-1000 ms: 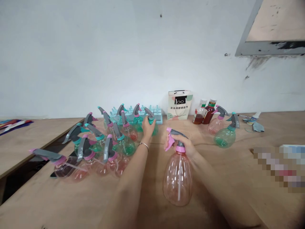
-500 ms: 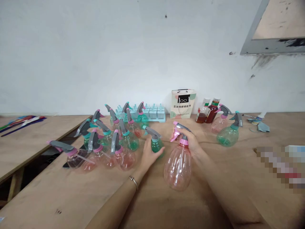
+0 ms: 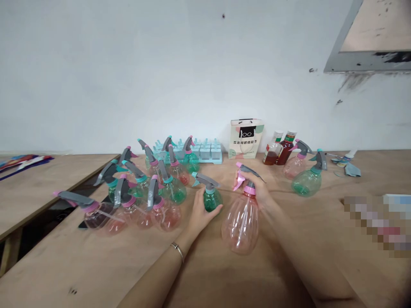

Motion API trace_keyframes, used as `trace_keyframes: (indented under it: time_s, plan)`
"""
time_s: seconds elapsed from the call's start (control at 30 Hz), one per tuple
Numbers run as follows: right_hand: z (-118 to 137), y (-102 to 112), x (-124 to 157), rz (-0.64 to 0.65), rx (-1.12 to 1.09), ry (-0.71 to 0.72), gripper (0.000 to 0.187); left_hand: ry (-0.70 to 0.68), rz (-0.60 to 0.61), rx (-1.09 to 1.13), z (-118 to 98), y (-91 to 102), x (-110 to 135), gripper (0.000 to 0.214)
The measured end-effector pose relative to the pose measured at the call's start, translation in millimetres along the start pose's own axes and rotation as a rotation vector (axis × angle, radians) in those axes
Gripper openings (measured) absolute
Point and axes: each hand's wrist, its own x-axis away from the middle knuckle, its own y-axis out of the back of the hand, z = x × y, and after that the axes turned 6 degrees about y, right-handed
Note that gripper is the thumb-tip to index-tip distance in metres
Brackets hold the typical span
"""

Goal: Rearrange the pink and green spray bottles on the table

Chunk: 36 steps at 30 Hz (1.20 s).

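Note:
My right hand (image 3: 259, 188) is wrapped round the neck and grey head of a clear pink spray bottle (image 3: 240, 226), which has a pink collar, trigger and nozzle. Its round body hangs nearest me, right of the middle. Just left of it, my left hand (image 3: 201, 211) grips the body of a green spray bottle (image 3: 213, 200) with a teal collar and grey head. The thumb lies along the near side of that bottle; the fingers behind it are mostly hidden. Several more pink and green spray bottles (image 3: 167, 216) stand close together to the left of my left hand.
Against the wall stand a pale blue mould tray (image 3: 210, 155), a paper bag (image 3: 244, 143) and two bottles of brown liquid (image 3: 284, 149). A pink spray bottle (image 3: 294, 166) and a green one (image 3: 306, 183) stand at right. A gap separates the wooden table (image 3: 205, 273) from another at left.
Both hands keep their holds. The green bottle's head has turned slightly, its nozzle still pointing left. The pink bottle has shifted very slightly right, and the view has moved a little.

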Motion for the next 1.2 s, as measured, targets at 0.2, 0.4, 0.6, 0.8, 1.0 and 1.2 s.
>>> trace_keyframes:
  time_s: [0.2, 0.4, 0.6, 0.8, 1.0, 1.2]
  plan:
    - [-5, 3, -5, 0.034, -0.025, 0.056, 0.025, -0.024, 0.017, -0.007, 4, -0.8, 0, 0.072]
    - [-8, 5, -4, 0.096, 0.009, 0.067, 0.025, -0.045, 0.030, -0.018, 6, -0.2, -1, 0.076]
    - [-3, 9, -1, -0.039, 0.069, 0.070, 0.029, -0.052, 0.032, -0.017, 9, -0.5, -2, 0.076]
    - [-4, 50, -9, -0.127, 0.354, 0.298, 0.049, -0.046, 0.039, -0.011, 8, -0.3, -2, 0.076]
    - [17, 123, 26, -0.566, 0.604, 0.292, 0.055, -0.031, 0.050, -0.023, 8, 0.4, -4, 0.078]
    - [37, 206, 62, -1.016, 0.693, 0.478, 0.043, -0.037, 0.034, -0.041, 8, -0.4, -5, 0.078]
